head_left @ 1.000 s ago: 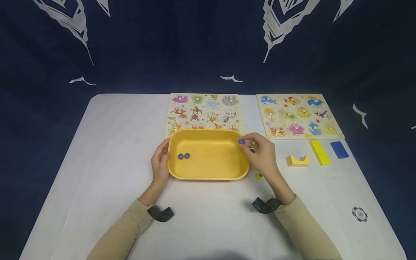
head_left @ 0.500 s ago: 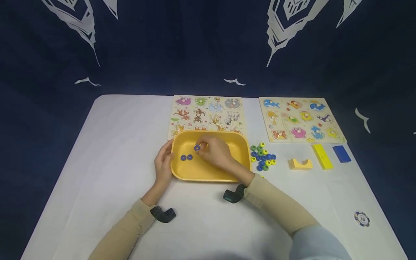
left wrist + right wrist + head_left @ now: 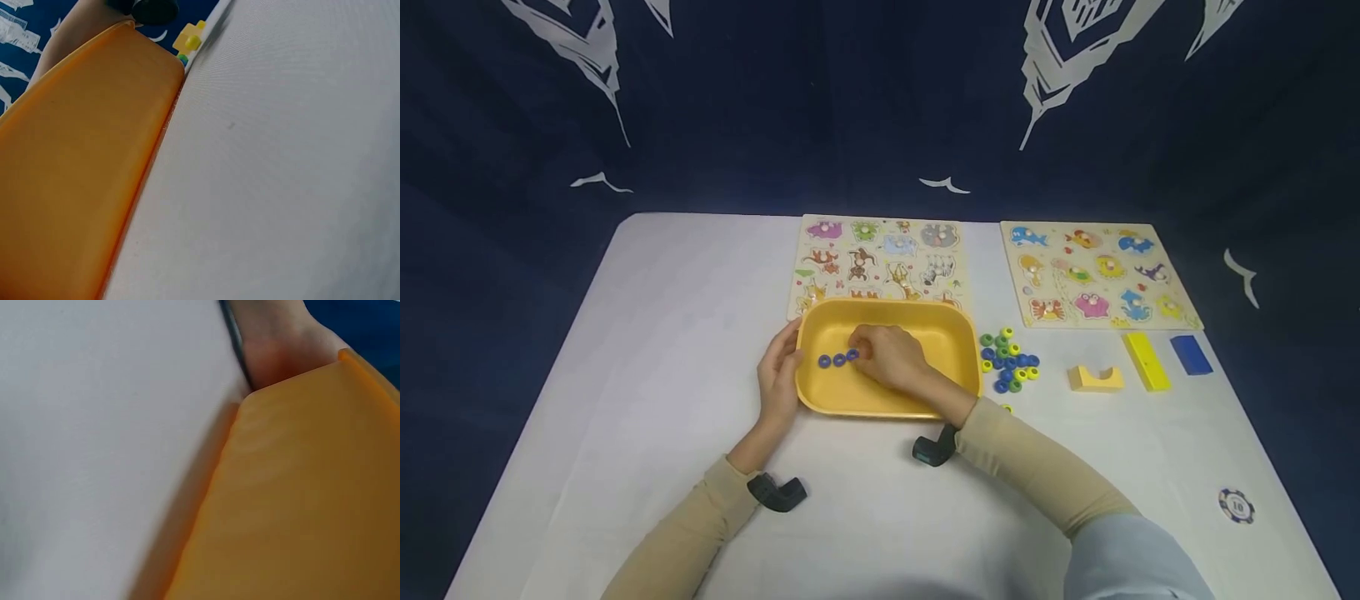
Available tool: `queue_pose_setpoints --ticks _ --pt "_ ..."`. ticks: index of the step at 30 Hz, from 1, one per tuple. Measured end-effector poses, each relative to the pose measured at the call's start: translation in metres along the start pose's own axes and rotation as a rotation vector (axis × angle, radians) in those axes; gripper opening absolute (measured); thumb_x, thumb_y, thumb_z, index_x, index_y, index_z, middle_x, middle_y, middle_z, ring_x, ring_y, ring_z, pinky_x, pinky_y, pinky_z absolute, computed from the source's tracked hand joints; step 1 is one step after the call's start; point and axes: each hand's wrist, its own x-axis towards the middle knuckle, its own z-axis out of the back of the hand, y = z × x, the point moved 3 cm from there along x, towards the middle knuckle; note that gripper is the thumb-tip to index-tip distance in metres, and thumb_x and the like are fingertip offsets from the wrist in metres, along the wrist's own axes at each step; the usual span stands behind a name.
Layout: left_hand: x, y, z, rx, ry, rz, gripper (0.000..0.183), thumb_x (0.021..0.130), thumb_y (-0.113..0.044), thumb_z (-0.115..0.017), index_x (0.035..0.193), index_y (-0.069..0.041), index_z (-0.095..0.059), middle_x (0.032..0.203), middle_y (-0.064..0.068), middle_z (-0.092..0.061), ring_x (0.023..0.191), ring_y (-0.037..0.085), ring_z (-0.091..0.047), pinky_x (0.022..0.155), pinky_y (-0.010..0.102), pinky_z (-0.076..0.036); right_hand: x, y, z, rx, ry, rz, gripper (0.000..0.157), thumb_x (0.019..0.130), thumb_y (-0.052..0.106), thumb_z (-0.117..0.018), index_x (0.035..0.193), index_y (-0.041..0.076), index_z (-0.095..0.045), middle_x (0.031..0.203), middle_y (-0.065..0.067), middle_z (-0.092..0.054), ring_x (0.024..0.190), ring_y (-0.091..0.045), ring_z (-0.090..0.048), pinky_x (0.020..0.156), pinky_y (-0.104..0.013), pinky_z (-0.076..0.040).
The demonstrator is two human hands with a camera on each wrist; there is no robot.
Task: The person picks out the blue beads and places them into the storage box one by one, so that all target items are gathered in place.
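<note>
In the head view my right hand (image 3: 891, 358) is over the yellow tray (image 3: 925, 402). Its thumb and fingertips pinch a blue ring-shaped bead (image 3: 852, 355) low at the tray's floor. Two more blue beads lie to its left, the nearer one (image 3: 839, 360) close beside it, so the three form a short row. At the tray's left end, my left hand (image 3: 778, 379) holds the rim with its thumb and fingers. Both wrist views show mostly the tray's side wall (image 3: 94, 156); the fingertips are hidden there.
Loose blue, green and yellow beads (image 3: 1009, 362) lie just right of the tray. Two animal peg puzzles (image 3: 880, 254) lie behind. Farther right are a notched block (image 3: 1095, 380), a yellow block (image 3: 1146, 361), a blue block (image 3: 1191, 355) and a poker chip (image 3: 1236, 506).
My right hand has carried the blue bead from the tray's right edge leftward, then down beside the two beads. The left hand stays on the rim.
</note>
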Motion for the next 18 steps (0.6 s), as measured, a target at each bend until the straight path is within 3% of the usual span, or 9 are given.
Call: queue_pose_setpoints --ticks 4,10,13,18 --pt "0.0 0.0 -0.001 0.005 0.0 0.004 0.043 0.083 0.005 -0.038 0.126 0.004 -0.045 0.116 0.025 -0.051 0.104 0.037 -0.049 0.087 0.035 -0.047 -0.01 0.0 0.011 0.073 -0.051 0.001 0.027 0.074 0.02 -0.067 0.101 0.018 -0.064 0.073 0.011 -0.06 0.061 -0.006 -0.051 0.051 -0.02 -0.041" --pt "-0.002 -0.001 -0.001 0.002 -0.005 0.015 0.044 0.083 0.005 -0.038 0.126 0.004 -0.044 0.118 0.025 -0.049 0.105 0.038 -0.048 0.089 0.04 -0.046 -0.047 -0.009 0.045 0.196 -0.32 0.103 0.028 0.076 0.026 -0.068 0.102 0.016 -0.064 0.075 0.009 -0.059 0.045 -0.01 -0.035 0.039 -0.021 -0.027" --pt "-0.002 -0.001 -0.001 -0.005 -0.004 0.02 0.044 0.083 0.005 -0.037 0.127 0.004 -0.044 0.121 0.024 -0.049 0.107 0.037 -0.047 0.089 0.043 -0.045 -0.071 -0.026 0.061 0.218 -0.446 0.14 0.029 0.075 0.025 -0.069 0.101 0.012 -0.064 0.073 0.006 -0.057 0.048 -0.009 -0.033 0.041 -0.02 -0.027" --pt "-0.001 0.004 0.0 -0.022 -0.008 0.025 0.044 0.083 0.006 -0.037 0.127 0.002 -0.044 0.119 0.022 -0.05 0.105 0.035 -0.049 0.087 0.034 -0.048 -0.109 -0.066 0.076 0.259 -0.589 0.108 0.028 0.072 0.015 -0.072 0.097 0.006 -0.065 0.071 0.002 -0.055 0.054 -0.006 -0.035 0.044 -0.016 -0.029"
